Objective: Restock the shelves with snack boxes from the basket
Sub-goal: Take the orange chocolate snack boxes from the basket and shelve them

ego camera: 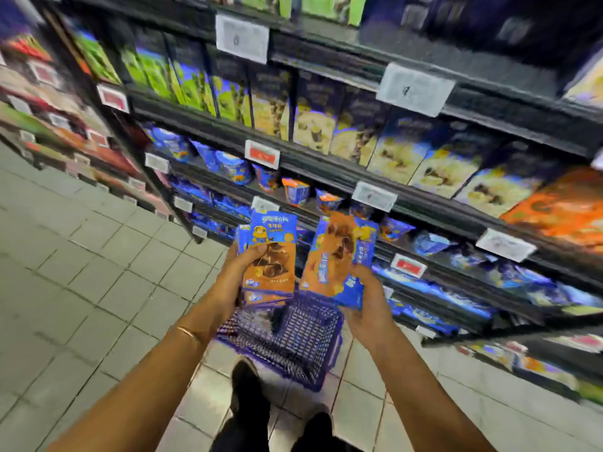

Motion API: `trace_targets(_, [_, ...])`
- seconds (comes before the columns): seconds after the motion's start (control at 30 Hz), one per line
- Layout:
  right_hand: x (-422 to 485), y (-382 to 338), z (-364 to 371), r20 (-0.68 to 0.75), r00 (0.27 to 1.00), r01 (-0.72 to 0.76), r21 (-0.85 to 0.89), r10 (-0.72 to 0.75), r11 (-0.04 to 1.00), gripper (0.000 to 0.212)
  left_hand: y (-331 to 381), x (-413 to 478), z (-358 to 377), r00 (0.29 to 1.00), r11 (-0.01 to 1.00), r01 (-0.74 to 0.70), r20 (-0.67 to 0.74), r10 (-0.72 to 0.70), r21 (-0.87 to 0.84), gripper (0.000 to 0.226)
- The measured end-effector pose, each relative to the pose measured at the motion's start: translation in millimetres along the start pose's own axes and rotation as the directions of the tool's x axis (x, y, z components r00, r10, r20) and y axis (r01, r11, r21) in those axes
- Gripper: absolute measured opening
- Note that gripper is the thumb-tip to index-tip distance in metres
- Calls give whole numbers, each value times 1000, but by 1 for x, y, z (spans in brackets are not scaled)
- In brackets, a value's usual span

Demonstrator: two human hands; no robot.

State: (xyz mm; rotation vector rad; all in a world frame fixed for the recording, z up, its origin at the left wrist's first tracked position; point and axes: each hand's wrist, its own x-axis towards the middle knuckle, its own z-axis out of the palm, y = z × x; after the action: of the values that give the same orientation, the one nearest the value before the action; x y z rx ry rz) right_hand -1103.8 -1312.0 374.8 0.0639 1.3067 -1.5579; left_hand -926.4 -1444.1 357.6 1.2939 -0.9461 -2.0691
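My left hand (243, 265) grips a stack of orange-and-blue snack boxes (272, 256), held upright with the printed front facing me. My right hand (360, 305) grips a second bunch of the same snack boxes (339, 259), tilted slightly to the right. Both bunches hang above a purple wire basket (293, 340) that stands on the tiled floor in front of my feet. The basket looks mostly bare inside, though the boxes hide its far end. The dark shelves (326, 177) rise just behind the boxes.
Shelves run from upper left to right, packed with blue, green, yellow and orange boxes and blue cups, with price tags (262, 154) on the rails. The grey tiled floor (81, 272) stretches to the left. My shoes (248, 383) stand just behind the basket.
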Motion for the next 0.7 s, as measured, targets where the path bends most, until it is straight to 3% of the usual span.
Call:
trace_targets(0.17, [-46, -78, 33, 177, 976, 123, 11, -123, 992, 18, 57, -34, 42, 999, 1000, -25, -45, 25, -9, 58])
trace_targets(0.3, [-79, -118, 43, 306, 938, 166, 8, -161, 986, 20, 85, -56, 63, 991, 991, -132, 36, 130, 35, 53])
trace_targets(0.37, [-91, -131, 48, 358, 923, 159, -18, -142, 987, 20, 92, -65, 74, 990, 991, -129, 59, 126, 36, 62])
trace_targets(0.47, [-102, -145, 62, 365, 922, 156, -57, -125, 986, 21, 99, -78, 92, 991, 999, -48, 122, 49, -10, 78])
trace_targets(0.57, [-113, -162, 78, 333, 925, 206, -39, -181, 978, 28, 109, -86, 108, 957, 999, 48, 289, -38, -26, 67])
trace_targets(0.7, [-123, -190, 93, 277, 926, 286, -73, -257, 955, 20, 134, -88, 124, 896, 996, 86, 438, -73, -11, 66])
